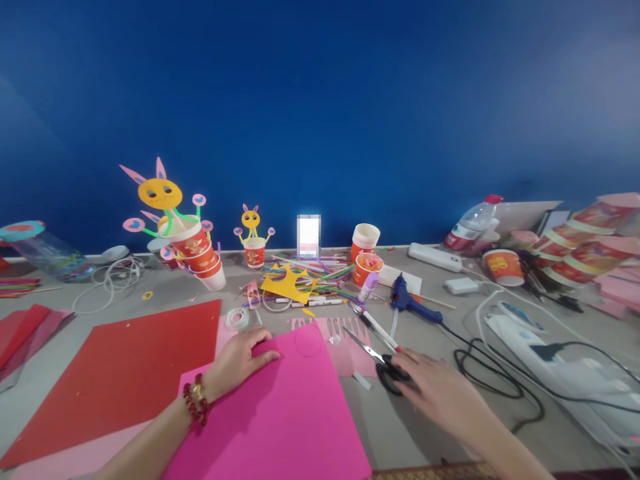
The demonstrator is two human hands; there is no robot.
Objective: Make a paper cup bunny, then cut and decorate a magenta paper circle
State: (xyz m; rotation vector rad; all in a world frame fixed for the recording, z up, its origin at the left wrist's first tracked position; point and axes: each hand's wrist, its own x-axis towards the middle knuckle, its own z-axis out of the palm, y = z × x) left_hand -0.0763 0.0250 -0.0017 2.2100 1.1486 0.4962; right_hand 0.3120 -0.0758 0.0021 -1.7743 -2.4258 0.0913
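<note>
A bright pink sheet of craft paper [280, 413], with a faint circle drawn near its far corner, lies at a slant in front of me. My left hand [240, 363], with a beaded bracelet at the wrist, pinches its far edge, thumb on top. To the right, my right hand [435, 393] has its fingers on the black handles of the scissors [373, 353]; their blades point away to the left and look slightly parted. A white-barrelled marker [380, 328] lies just beyond these fingers. Under the scissors is a pale pink sheet [345, 357] with cut-out holes.
A red sheet [130, 373] lies left. Behind are a tape roll [237, 319], a yellow offcut [289, 283] over pipe cleaners, and paper-cup figures [190, 243]. At right are a blue glue gun [413, 303], its black cord, a power strip [540, 367] and a bottle [470, 223].
</note>
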